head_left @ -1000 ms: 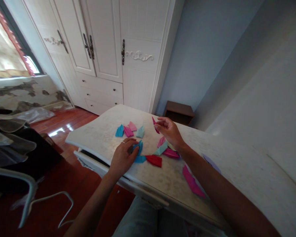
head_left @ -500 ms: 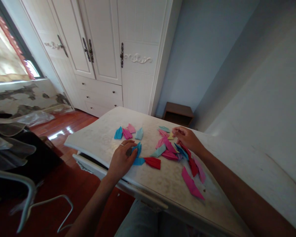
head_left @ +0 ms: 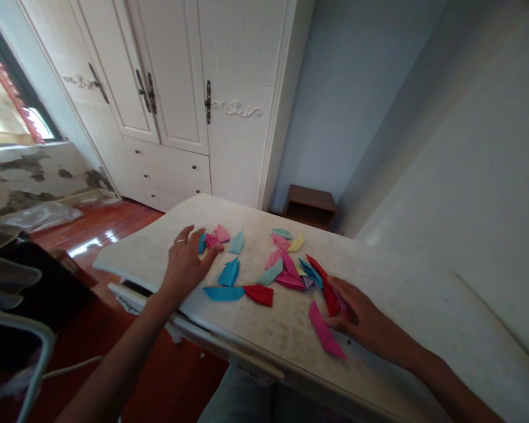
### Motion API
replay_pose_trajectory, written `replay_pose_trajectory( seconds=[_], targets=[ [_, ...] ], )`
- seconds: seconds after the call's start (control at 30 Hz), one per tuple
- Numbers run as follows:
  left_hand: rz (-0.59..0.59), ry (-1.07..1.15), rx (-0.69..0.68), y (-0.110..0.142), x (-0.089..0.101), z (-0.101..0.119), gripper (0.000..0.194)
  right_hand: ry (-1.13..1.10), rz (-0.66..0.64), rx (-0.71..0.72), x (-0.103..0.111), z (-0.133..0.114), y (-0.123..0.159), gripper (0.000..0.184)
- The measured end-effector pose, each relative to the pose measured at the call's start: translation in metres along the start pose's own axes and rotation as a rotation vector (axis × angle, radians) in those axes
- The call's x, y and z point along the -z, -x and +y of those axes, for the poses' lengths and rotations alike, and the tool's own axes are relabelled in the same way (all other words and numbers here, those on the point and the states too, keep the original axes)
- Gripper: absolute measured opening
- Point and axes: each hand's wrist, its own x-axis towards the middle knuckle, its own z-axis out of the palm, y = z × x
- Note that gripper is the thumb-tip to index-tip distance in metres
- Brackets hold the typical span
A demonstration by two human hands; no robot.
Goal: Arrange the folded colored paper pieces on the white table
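Observation:
My left hand reaches over the far-left group of folded papers, thumb and fingers apart. Close to its fingertips are a blue folded paper, partly hidden, and a magenta folded paper. Nearer me lie another blue folded paper, a flat blue strip and a red folded paper. My right hand rests at the right-hand pile, its fingers spread beside a red folded paper. Its thumb is by a magenta folded strip. A purplish piece is mostly covered by that hand.
The papers lie on a white table with a drawer pulled partly out at its front. Behind stand a white wardrobe and a small brown cabinet. A metal tube frame is at the left.
My left hand has left the near blue folded paper and moved left and away to the far group. My right hand has come from the yellow paper towards me, to the red and magenta pieces.

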Motion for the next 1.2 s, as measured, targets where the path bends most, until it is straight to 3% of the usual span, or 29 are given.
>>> replay_pose_trajectory(
  seconds=[0.1,0.2,0.33,0.47,0.6,0.8,0.97,1.07,1.2],
  targets=[
    [-0.194,-0.149,0.041,-0.019,-0.015,-0.010,0.067,0.011,0.015,0.078,-0.009,-0.002,-0.017,0.078],
    [-0.372,-0.131,-0.033,-0.022,-0.029,-0.003,0.066,0.006,0.034,0.146,-0.020,-0.010,-0.042,0.075],
    [-0.435,-0.023,-0.146,-0.012,-0.036,0.019,0.062,-0.001,0.022,0.286,-0.034,-0.034,-0.074,0.076],
    [-0.500,0.109,-0.276,-0.004,-0.032,0.032,0.058,-0.016,-0.034,0.353,-0.042,-0.062,-0.096,0.076],
    [-0.484,0.165,-0.312,-0.002,-0.029,0.030,0.062,-0.048,-0.033,0.397,-0.046,-0.084,-0.108,0.067],
    [-0.444,0.129,-0.317,-0.002,-0.033,0.027,0.085,-0.149,0.092,0.476,-0.043,-0.100,-0.122,0.055],
    [-0.426,0.149,-0.313,-0.003,-0.032,0.028,0.057,-0.131,0.131,0.519,-0.040,-0.098,-0.143,0.056],
    [-0.399,0.173,-0.297,-0.004,-0.030,0.029,0.041,-0.004,0.055,0.529,-0.042,-0.092,-0.153,0.059],
    [-0.342,0.181,-0.282,-0.002,-0.027,0.031,0.040,0.017,-0.041,0.436,-0.048,-0.089,-0.155,0.061]
  ],
)
